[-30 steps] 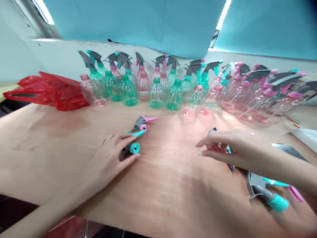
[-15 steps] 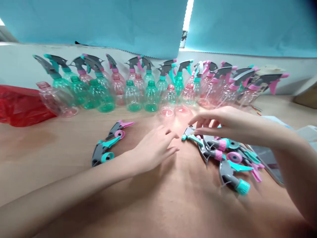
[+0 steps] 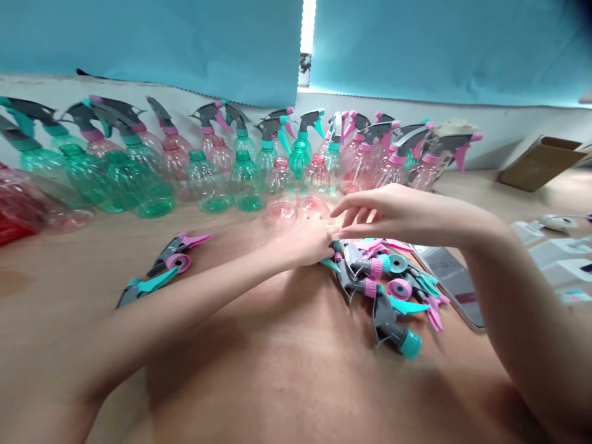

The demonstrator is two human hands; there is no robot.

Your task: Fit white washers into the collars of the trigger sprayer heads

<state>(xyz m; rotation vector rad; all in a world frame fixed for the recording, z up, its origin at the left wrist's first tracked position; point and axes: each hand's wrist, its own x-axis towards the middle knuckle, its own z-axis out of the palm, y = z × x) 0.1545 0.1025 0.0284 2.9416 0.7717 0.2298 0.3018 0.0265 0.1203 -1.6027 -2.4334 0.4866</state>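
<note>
A pile of loose trigger spray heads (image 3: 391, 287), grey with pink or teal collars, lies on the wooden table (image 3: 287, 357) right of centre. My left hand (image 3: 308, 243) stretches across to the pile's left edge, and its fingertips meet a grey and teal head (image 3: 340, 259); motion blur hides its grip. My right hand (image 3: 374, 213) hovers just above the pile's far side with its fingers apart and pointing left and down. Two more spray heads lie apart at the left, one pink-collared (image 3: 178, 253) and one teal (image 3: 139, 288).
Rows of clear green and pink spray bottles (image 3: 245, 176), some capped, some without heads, line the back edge. A red plastic bag (image 3: 13, 213) sits at far left. A phone (image 3: 451, 283) lies right of the pile, with white items (image 3: 555, 246) and a cardboard box (image 3: 541, 161) beyond.
My left hand let go of the teal spray head at the left and crossed to the pile. My right hand stayed over the pile. The view swung to the right.
</note>
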